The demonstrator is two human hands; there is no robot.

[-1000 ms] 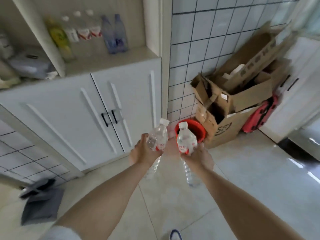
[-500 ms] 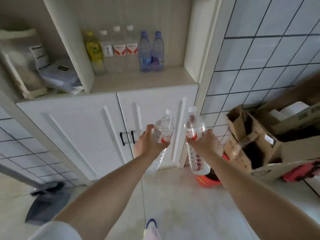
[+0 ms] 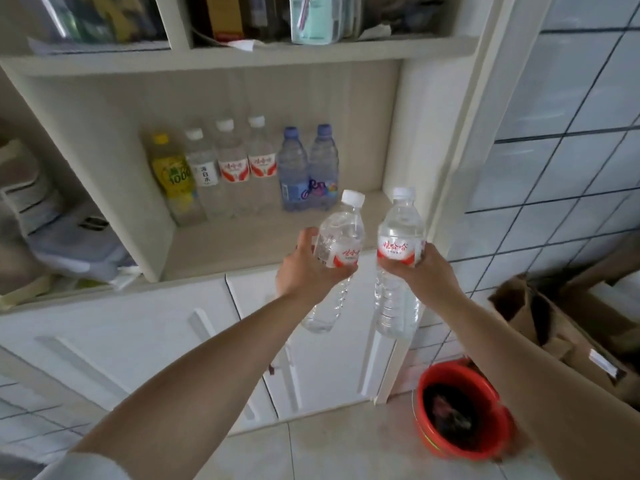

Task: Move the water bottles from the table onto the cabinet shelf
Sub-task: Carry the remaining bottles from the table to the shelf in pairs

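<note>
I've got both hands up in front of the cabinet. My left hand (image 3: 308, 271) grips a clear plastic water bottle with a white cap and red label (image 3: 337, 244), tilted so its cap leans to the right. My right hand (image 3: 420, 271) wraps around a second clear white-capped bottle with the same red label (image 3: 398, 258), held close to upright. The two bottles sit just beside each other, caps near but apart, both in the air in front of the pale wooden cabinet shelf (image 3: 242, 244), not on it. At the back of that shelf stands a row: a yellow drink bottle (image 3: 175, 178), three clear white-capped bottles (image 3: 232, 171), and two blue-tinted bottles with blue caps (image 3: 308, 171). Down right, a red plastic bucket (image 3: 462, 410) sits on the tiled floor beside brown cardboard boxes (image 3: 568, 327).
</note>
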